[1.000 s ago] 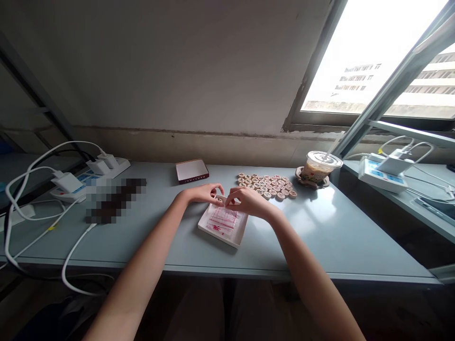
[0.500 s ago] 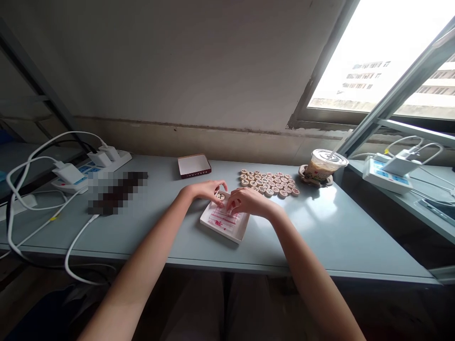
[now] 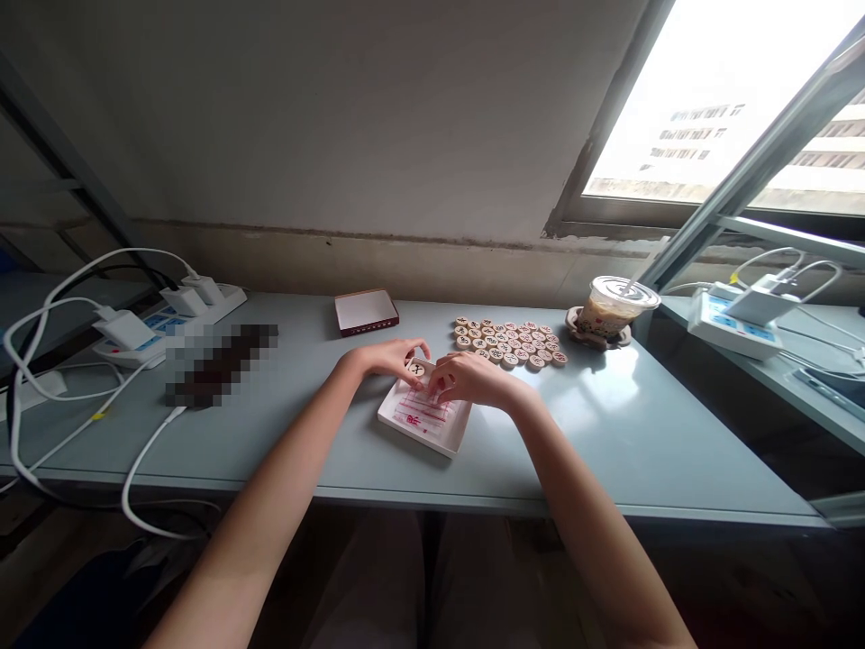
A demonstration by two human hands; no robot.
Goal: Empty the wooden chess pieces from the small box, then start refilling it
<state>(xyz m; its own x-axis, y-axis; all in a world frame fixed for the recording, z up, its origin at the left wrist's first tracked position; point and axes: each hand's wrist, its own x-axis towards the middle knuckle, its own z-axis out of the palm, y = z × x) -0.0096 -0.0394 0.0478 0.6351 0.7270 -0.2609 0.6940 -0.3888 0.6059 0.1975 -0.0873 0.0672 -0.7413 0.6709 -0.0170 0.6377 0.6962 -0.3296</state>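
A shallow white box tray [image 3: 386,417] lies on the desk before me, with a plastic sheet [image 3: 429,416] printed in red inside it. At its far left corner my left hand [image 3: 388,358] curls thumb and fingers around a round wooden Chinese chess piece [image 3: 415,369] with a dark character. Close beside it, my right hand [image 3: 469,377] reaches over the tray's far right side, fingers bent down onto the sheet. Its fingertips are partly hidden, so what they pinch is unclear. Several more chess pieces [image 3: 510,342] lie face up in rows behind my right hand.
The dark red box lid [image 3: 367,313] sits open side up at the back. A lidded drink cup [image 3: 612,311] with a straw stands at the back right. Power strips with white plugs [image 3: 125,329] and cables occupy the left; another strip [image 3: 736,320] is far right. A blurred dark object [image 3: 223,365] lies left.
Both hands stay over the tray in nearly the same pose. The whole view has shifted slightly; no piece has clearly changed place.
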